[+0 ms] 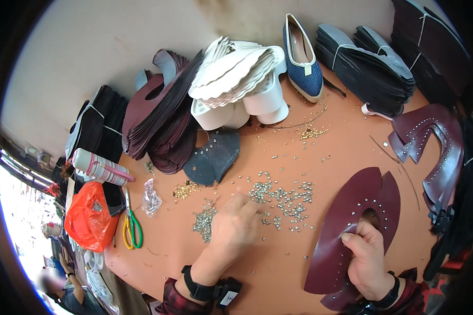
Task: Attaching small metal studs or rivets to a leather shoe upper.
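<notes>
My right hand [368, 257] grips a burgundy leather shoe-upper piece [333, 247] at its central opening, thumb on top. Small silver studs dot the leather around that opening. Over the orange table, my left hand [235, 223] reaches among loose silver studs [286, 202], its fingers curled together. Whatever lies between those fingertips is hidden or too small to make out. A denser heap of small silver pieces [205, 219] lies just left of that hand. Gold-coloured bits [185, 189] form a small pile farther left.
Behind stand stacked burgundy leather pieces [147, 118], white scalloped sheets [234, 73] on a white holder, a blue shoe [305, 73] and tied black bundles [365, 65]. Scissors [132, 226] and a red plastic bag [89, 218] lie left; a studded burgundy piece [436, 142] right. A person sits lower left.
</notes>
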